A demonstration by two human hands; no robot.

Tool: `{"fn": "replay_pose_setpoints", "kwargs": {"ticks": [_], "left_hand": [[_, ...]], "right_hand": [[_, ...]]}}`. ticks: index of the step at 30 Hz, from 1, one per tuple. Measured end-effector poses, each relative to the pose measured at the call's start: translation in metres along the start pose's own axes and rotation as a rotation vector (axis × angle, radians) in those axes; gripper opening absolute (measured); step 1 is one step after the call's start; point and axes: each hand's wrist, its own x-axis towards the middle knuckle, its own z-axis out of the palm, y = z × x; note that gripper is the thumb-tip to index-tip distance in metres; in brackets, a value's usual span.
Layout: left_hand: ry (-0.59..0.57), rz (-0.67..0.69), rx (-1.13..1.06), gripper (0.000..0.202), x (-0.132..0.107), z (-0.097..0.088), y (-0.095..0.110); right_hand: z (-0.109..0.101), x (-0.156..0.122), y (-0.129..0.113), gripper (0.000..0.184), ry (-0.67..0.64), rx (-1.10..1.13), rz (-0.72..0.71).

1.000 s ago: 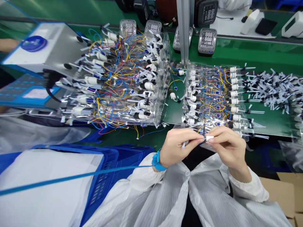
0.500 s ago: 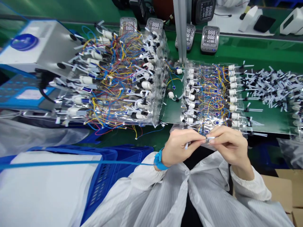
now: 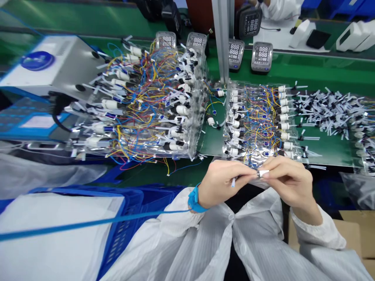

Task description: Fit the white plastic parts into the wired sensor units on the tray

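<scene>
Just in front of the bench edge, my left hand (image 3: 224, 180) and my right hand (image 3: 288, 180) meet fingertip to fingertip. Pinched in the right fingertips is a small white piece (image 3: 264, 173). A dark bit shows beside it at the left fingertips, and whether the two are joined I cannot tell. Out from under the left fingers pokes a narrow white strip (image 3: 233, 182); the rest of that part is hidden. Right behind the hands lies a clear plastic tray (image 3: 249, 158) with rows of white cylindrical parts and coloured wires.
Stacked wired parts (image 3: 140, 105) fill the bench's left side, near a grey box-shaped device (image 3: 67, 66). To the right lies a heap of black pieces with white strips (image 3: 328, 111). Display units (image 3: 261, 56) stand behind. A blue cord (image 3: 117, 219) runs from my left wristband (image 3: 195, 199).
The view has shifted slightly. The white piece shows more between my fingertips, and my right hand sits a little farther right. Another person's sleeve and hand now show at the top.
</scene>
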Motion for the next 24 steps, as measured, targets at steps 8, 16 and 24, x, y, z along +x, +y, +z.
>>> {"fn": "replay_pose_setpoints", "kwargs": {"ticks": [8,16,24], "left_hand": [[0.052,0.061,-0.215,0.008,0.038,0.000,0.005],[0.293,-0.125,-0.559,0.032,0.121,0.001,-0.021],[0.417,-0.157,-0.589,0.028,0.165,-0.037,-0.069]], "right_hand": [[-0.020,0.049,-0.038,0.024,0.072,-0.074,-0.044],[-0.045,0.140,-0.014,0.046,-0.289,0.108,0.215],[-0.103,0.197,0.022,0.024,-0.161,-0.041,0.164]]}}
